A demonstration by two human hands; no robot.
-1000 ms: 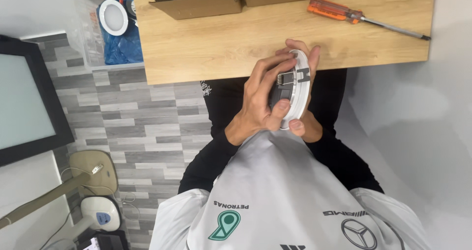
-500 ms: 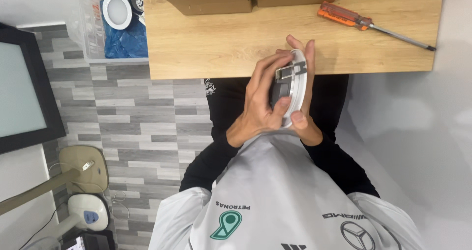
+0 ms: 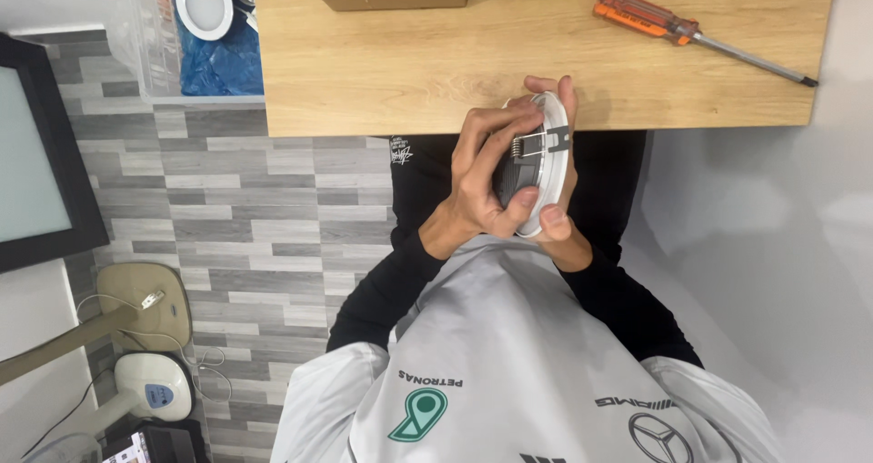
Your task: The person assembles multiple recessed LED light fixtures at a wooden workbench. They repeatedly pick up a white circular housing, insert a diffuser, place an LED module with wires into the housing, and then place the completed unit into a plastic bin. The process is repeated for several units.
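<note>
Round white downlight (image 3: 543, 167) | on edge, rim running near-far, spring clip facing left | left hand (image 3: 482, 176) fingers wrapped over back | right hand (image 3: 564, 217) cupping rim | above wooden table (image 3: 382, 63) edge

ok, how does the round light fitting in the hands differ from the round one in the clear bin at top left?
The white round light fitting with the metal spring clip is gripped edge-on in both hands, its dark back and clip showing. The white round light fitting in the clear plastic bin lies untouched, pale flat face up, clips hidden. Both are round with white rims.
</note>
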